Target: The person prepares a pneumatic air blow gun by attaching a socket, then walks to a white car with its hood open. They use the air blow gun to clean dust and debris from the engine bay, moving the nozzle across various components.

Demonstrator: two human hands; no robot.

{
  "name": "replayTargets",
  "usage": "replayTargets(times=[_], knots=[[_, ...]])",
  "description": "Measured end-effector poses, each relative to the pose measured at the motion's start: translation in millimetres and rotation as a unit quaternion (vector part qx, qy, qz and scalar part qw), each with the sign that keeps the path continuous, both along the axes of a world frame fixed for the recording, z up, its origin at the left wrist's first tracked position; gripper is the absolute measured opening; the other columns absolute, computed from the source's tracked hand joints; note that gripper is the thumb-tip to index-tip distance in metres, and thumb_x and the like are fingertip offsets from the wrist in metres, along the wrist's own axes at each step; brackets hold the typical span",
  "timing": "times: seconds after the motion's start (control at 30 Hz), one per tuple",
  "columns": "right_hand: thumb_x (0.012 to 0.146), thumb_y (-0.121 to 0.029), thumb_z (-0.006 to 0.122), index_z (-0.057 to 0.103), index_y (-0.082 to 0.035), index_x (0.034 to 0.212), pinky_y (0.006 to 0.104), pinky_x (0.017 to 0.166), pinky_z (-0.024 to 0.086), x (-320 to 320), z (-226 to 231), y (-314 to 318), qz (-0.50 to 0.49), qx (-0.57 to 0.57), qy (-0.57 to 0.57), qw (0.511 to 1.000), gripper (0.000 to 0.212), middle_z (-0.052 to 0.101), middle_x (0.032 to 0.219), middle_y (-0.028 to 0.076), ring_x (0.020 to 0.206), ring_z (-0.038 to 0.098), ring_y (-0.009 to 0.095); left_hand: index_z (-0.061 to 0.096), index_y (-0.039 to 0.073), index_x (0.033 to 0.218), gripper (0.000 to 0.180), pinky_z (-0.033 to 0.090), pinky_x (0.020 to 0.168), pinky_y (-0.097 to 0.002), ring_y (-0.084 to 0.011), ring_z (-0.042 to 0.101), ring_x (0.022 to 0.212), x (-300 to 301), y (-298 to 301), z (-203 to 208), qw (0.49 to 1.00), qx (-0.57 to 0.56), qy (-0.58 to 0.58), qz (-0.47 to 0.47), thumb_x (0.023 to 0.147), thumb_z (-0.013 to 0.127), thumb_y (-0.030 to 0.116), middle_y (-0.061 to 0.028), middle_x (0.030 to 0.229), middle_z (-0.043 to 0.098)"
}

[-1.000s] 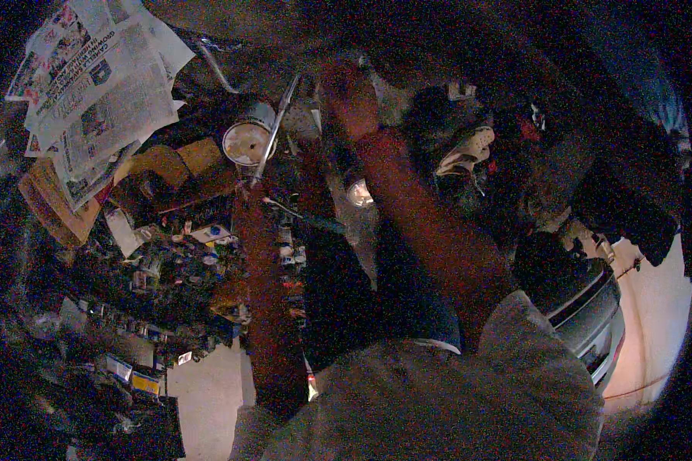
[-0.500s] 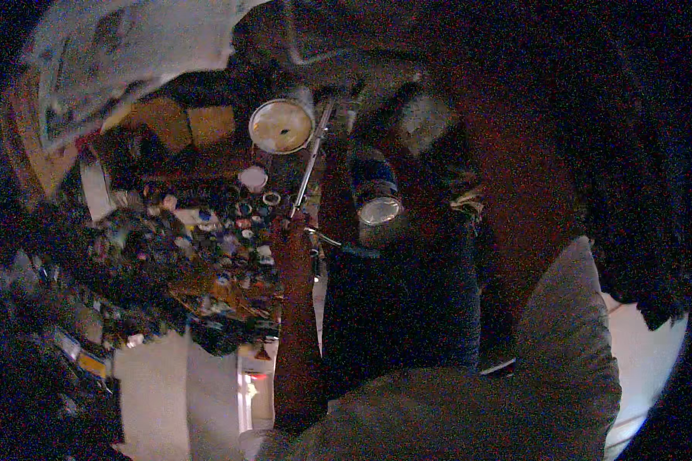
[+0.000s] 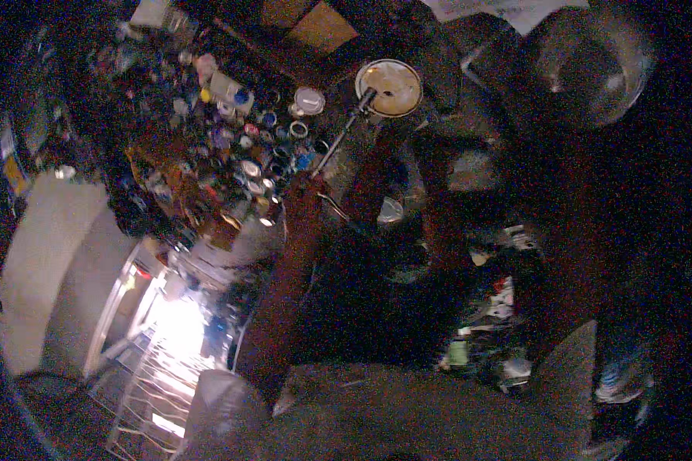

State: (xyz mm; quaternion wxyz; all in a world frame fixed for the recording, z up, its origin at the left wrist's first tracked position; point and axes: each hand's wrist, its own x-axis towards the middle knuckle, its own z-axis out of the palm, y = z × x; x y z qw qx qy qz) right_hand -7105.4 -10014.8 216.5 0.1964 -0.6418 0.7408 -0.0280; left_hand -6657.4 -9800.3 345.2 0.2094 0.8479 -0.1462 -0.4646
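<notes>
The scene is very dark and grainy. My left hand [image 3: 307, 187] is closed round a long silvery metal rod [image 3: 337, 147] with a thin bent arm near the grip; its exact kind is unclear. The rod's dark far end overlaps the edge of a round, pale-rimmed lid or can top [image 3: 400, 81] with a tan, stained middle. Just right of my left hand is a pale round container end [image 3: 390, 210]. On the right, a dark reddish shape, probably my right forearm [image 3: 569, 253], runs up from a grey sleeve [image 3: 570, 357]; its hand and fingers are lost in darkness.
Many small bottles and caps [image 3: 246, 142] crowd the left, beside a white round lid [image 3: 309, 101]. A cardboard piece [image 3: 324, 27] lies at the far side. A large translucent round container [image 3: 584, 69] stands far right. Bright light glares above a metal grid [image 3: 146, 415] lower left.
The whole view has swung, bringing the bright light and right-hand clutter into sight. The rod leans further right, and its far end now overlaps the round lid instead of passing beside it.
</notes>
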Motion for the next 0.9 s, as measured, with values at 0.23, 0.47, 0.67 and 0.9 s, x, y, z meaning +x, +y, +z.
replayTargets(times=[0.23, 0.47, 0.67, 0.9], knots=[[0.104, -0.036, 0.059, 0.069, -0.008, 0.119, 0.0403, 0.096, 0.052, 225, -4, 97, 0.094, 0.173, -0.261, 0.945, 0.033, 0.072, 0.114, 0.011, 0.108, 0.068, 0.027, 0.07, 0.008, 0.117, 0.038, 0.054, 0.078, -0.0429, -0.0256, 0.068, 0.088, 108, 106, -16, 0.972, 0.114, -0.204, -0.028, 0.094, 0.073, 0.037, -0.0128, 0.098, 0.074], [0.104, -0.035, 0.059, 0.069, -0.008, 0.119, 0.0398, 0.096, 0.052, 164, 55, 221, 0.077, 0.336, -0.284, 0.895, 0.032, 0.072, 0.114, 0.01, 0.108, 0.068, 0.026, 0.07, 0.008, 0.12, 0.041, 0.055, 0.075, -0.0406, -0.0233, 0.069, 0.087, 66, 311, 36, 0.964, 0.144, -0.214, 0.06, 0.092, 0.076, 0.038, -0.0117, 0.104, 0.073], [0.104, -0.035, 0.06, 0.069, -0.008, 0.119, 0.0395, 0.096, 0.052, 73, 114, 192, 0.1, 0.327, -0.256, 0.904, 0.031, 0.072, 0.114, 0.01, 0.108, 0.068, 0.025, 0.072, 0.007, 0.113, 0.042, 0.057, 0.074, -0.0414, -0.0248, 0.071, 0.086, -76, 463, 68, 0.946, 0.275, -0.158, 0.065, 0.091, 0.075, 0.042, -0.0127, 0.102, 0.074], [0.104, -0.034, 0.061, 0.069, -0.008, 0.119, 0.039, 0.097, 0.051, 34, 195, 141, 0.156, 0.29, -0.238, 0.914, 0.031, 0.071, 0.115, 0.009, 0.109, 0.068, 0.024, 0.074, 0.006, 0.106, 0.042, 0.059, 0.073, -0.0417, -0.0282, 0.072, 0.084, -216, 556, 16, 0.959, -0.018, -0.105, 0.264, 0.088, 0.078, 0.043, -0.0143, 0.102, 0.075]])
